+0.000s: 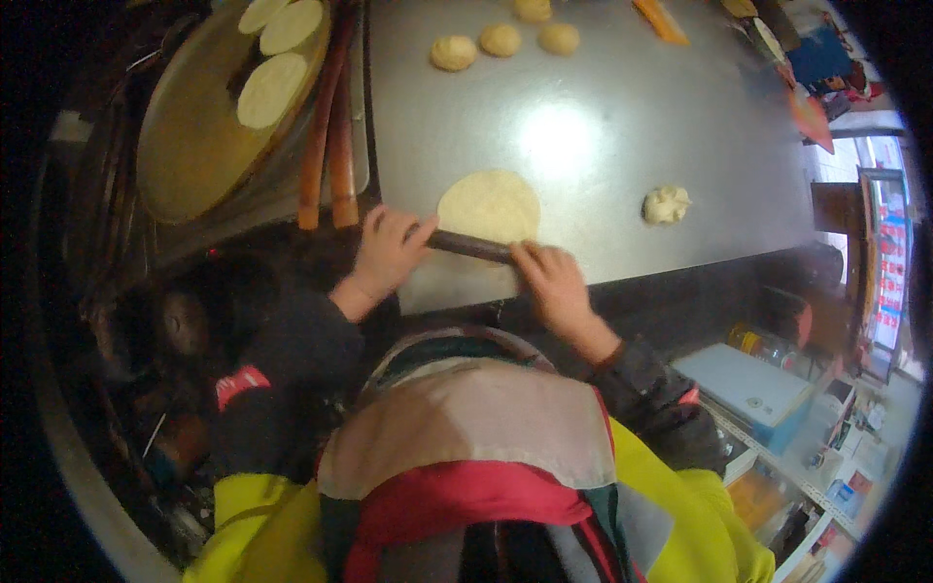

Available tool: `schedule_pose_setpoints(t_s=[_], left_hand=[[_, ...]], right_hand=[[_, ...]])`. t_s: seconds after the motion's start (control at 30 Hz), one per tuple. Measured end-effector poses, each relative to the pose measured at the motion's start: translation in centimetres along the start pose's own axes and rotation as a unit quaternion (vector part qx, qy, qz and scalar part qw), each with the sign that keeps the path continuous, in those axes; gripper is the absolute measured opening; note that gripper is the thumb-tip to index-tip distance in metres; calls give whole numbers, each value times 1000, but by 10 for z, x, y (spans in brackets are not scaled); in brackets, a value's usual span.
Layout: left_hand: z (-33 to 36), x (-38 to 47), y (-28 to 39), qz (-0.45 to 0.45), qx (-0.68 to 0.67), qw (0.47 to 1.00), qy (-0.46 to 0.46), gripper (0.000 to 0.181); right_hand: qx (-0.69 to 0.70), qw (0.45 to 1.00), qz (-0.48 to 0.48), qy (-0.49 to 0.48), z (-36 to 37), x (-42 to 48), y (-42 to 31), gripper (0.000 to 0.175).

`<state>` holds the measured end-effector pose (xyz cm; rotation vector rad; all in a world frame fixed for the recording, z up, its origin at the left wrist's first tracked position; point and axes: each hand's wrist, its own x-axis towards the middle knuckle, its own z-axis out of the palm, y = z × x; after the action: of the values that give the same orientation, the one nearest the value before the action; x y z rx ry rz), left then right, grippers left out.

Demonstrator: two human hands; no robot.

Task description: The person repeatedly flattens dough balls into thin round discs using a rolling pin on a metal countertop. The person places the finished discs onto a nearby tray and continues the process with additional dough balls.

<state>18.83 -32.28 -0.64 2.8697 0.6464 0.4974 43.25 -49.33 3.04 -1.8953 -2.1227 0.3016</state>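
A flattened round of dough [490,204] lies on the metal worktop [466,124] in front of me. Across its near edge runs a dark rolling pin [472,246]. My left hand [390,244] grips the pin's left end, and my right hand [552,280] holds its right end. Off to the right, a rough lump of dough [666,205] sits alone on the metal. Farther back are several dough balls [500,40].
To the left, a large round griddle [197,146] carries several flat dough rounds [273,91]. Two wooden sticks [321,146] lie between griddle and worktop. An orange-handled tool [660,22] is at the back. A lidded blue-white box [751,386] stands at lower right.
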Motion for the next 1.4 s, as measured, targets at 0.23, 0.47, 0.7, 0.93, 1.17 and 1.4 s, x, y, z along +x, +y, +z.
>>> schedule_pose_setpoints(t_s=[0.23,0.47,0.7,0.93,1.17,1.4], left_hand=[[10,49,32,-199,122,972,-39,52],[24,80,1,-257,158,953,-4,62],[8,16,94,-234,75,964,-100,77],[24,-36,76,-89,76,992,-39,56],[-12,87,1,88,-154,984,-34,27],[11,190,2,102,-97,970,-201,33]], right_hand=[[-173,985,8,-16,12,82,68,60],[-120,991,23,61,13,140,92,61],[-82,994,64,-30,3,17,50,74],[-70,997,6,9,7,-26,40,56],[-3,990,93,110,-9,-34,7,48],[-67,970,207,111,12,8,11,48]])
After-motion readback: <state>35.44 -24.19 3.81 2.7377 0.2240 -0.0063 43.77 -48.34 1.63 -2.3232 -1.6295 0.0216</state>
